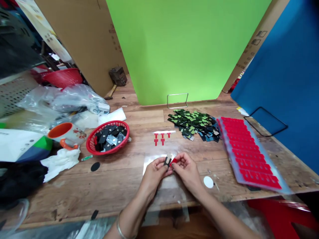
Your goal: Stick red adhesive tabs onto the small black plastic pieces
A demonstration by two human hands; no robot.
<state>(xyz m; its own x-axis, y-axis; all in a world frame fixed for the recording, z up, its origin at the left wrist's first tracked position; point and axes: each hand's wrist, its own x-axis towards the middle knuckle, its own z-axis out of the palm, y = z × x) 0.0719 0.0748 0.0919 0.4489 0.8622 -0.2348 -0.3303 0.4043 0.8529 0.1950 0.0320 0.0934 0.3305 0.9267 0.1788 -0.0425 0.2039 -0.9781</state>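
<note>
Close to the table's front edge, my left hand (156, 171) is closed on a small flat black piece (167, 160) with a pale cut-out patch. Right beside it my right hand (186, 169) pinches a small red piece (173, 161) against or very near the black one; whether they are joined I cannot tell. Just beyond the hands, several red T-shaped pieces (162, 135) lie in two rows on a clear plastic sheet (149, 153). Farther back is a loose heap of black and green flat pieces (191, 121).
A red basket (90, 150) of dark flat pieces stands left, near an orange-and-white mug (65, 134) and crumpled tissue (62, 162). To the right lies a clear sheet stack with rows of red pieces (249, 149). Green (186, 49) and blue (281, 83) boards stand behind.
</note>
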